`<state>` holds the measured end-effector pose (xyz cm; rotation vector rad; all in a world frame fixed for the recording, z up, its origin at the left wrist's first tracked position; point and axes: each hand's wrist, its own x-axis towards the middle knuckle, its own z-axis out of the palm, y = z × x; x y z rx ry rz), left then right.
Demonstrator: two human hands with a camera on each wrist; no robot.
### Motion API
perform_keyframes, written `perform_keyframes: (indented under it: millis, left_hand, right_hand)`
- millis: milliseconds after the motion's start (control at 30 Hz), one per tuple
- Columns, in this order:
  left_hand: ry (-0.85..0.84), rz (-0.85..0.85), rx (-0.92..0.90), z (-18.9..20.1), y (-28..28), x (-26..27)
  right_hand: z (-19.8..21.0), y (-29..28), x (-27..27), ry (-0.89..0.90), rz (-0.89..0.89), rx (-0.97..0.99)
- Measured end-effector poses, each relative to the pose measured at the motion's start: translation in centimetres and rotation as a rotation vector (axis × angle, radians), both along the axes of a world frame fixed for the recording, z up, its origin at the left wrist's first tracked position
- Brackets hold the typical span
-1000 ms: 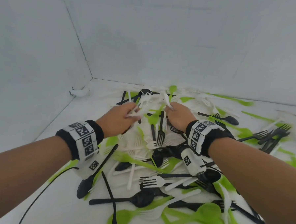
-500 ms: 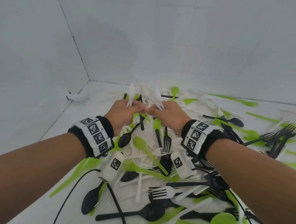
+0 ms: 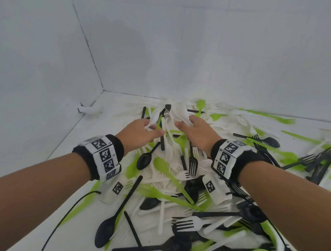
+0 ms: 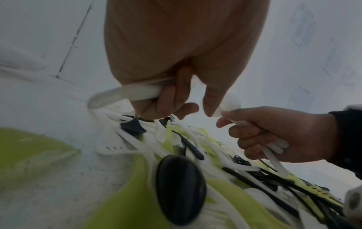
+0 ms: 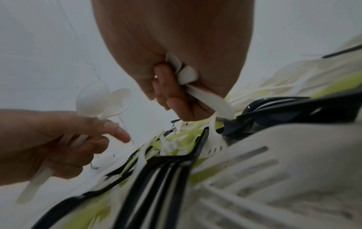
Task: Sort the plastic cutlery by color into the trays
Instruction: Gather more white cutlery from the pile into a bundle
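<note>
A mixed pile of black, green and white plastic cutlery (image 3: 177, 183) covers the white table. Both hands hover side by side over its far part. My left hand (image 3: 141, 131) grips a bunch of white spoons (image 3: 154, 116); in the left wrist view its fingers (image 4: 168, 99) curl round a white handle (image 4: 133, 93). My right hand (image 3: 193, 128) grips white cutlery (image 3: 182, 112) too. The right wrist view shows white handles (image 5: 207, 96) clamped in its curled fingers (image 5: 176, 100). A black spoon (image 3: 144, 160) lies just below the left hand. No tray is visible.
White walls close the left and back sides and meet in a corner (image 3: 103, 90). A small white object (image 3: 88, 109) lies at the foot of the left wall. A black cable (image 3: 64, 216) runs under my left forearm. Black forks (image 3: 320, 160) lie at the right.
Both hands rose out of the pile holding white pieces, met thumb to thumb half a second ago, and now stand slightly apart. The head view has tilted up a little.
</note>
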<state>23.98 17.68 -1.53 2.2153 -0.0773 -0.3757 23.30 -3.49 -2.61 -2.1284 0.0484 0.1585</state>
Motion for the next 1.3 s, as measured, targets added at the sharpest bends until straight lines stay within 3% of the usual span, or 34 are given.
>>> perform_keyframes:
  millis: [200, 400, 500, 600, 700, 800, 933, 1033, 1167, 1300]
  left_hand:
    - [-0.132, -0.098, 0.236, -0.7, 0.6, 3.0]
    - [-0.372, -0.137, 0.582, -1.3, 3.0, 9.2]
    - [-0.300, -0.133, 0.716, -1.5, 4.2, 11.6]
    - [-0.289, -0.176, 0.719, -2.6, 4.8, 12.0]
    - [-0.333, -0.169, 0.589, -3.4, 5.3, 11.3]
    - [-0.308, -0.173, 0.433, -3.0, 5.6, 10.8]
    - [-0.260, -0.187, 0.357, -1.6, 5.8, 11.5]
    - [-0.276, -0.204, 0.431, -0.9, 5.8, 12.5]
    - [-0.407, -0.067, 0.464, -0.9, 5.6, 14.6]
    - [-0.341, -0.178, 0.685, -2.4, 5.8, 17.1]
  right_hand:
    - [-1.0, -0.4, 1.9, 0.114, -0.204, 0.115]
    - [-1.7, -0.9, 3.7, 0.053, -0.188, -0.052]
    - [-1.9, -0.5, 4.6, 0.034, -0.184, -0.113]
    - [-1.8, 0.1, 5.4, 0.026, -0.180, -0.146]
    - [-2.0, 0.2, 6.4, -0.005, -0.179, -0.170]
    - [-2.2, 0.1, 7.3, -0.030, -0.223, -0.161]
    - [-2.4, -0.4, 7.8, -0.051, -0.278, -0.115]
    - [-2.5, -0.9, 7.8, -0.053, -0.285, -0.107]
    - [-2.6, -1.2, 7.6, -0.063, -0.268, -0.086]
    - [-2.3, -0.4, 7.6, -0.080, -0.213, -0.069]
